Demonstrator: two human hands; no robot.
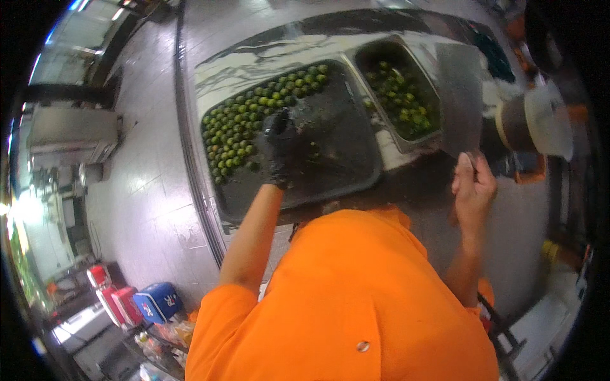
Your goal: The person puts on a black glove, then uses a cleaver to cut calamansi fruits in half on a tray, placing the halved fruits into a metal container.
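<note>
My left hand [278,143], in a black glove, is over a large dark tray [346,130], next to the small green limes [244,120] massed along the tray's far and left sides. Its fingers blend into the dark tray, so their pose and anything in them cannot be made out. My bare right hand [473,187] is closed round the handle of a cleaver [460,95], raised with its broad blade pointing away from me. Just left of the blade, a rectangular metal pan [416,141] holds green pieces that look like cut limes.
Tray and pan rest on a marble-patterned table [241,66]. A pale translucent tub [551,120] stands right of the cleaver. Left of the table runs a tiled floor [143,197], with a blue cooler box [159,301] and red boxes [127,305] at the lower left.
</note>
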